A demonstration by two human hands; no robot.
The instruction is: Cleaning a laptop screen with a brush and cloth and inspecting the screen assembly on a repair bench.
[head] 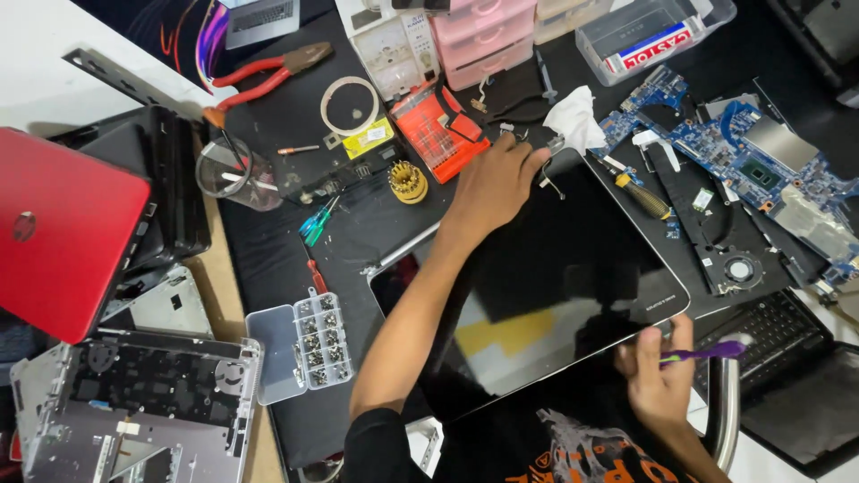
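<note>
A black glossy laptop screen panel [573, 268] lies flat on the dark work mat in front of me. My left hand [494, 183] rests on its far upper corner, fingers bent over the edge near a small hinge and a loose wire. My right hand [660, 376] is at the panel's near right edge and holds a thin purple tool [711, 351] that points right.
A blue motherboard [743, 161] and fan [741, 268] lie to the right, a screwdriver [640, 192] beside the panel. A clear screw box [309, 344], red laptop [58, 233], grey chassis [134, 402], red pliers [268, 70] and orange bit case [440, 130] are on the left.
</note>
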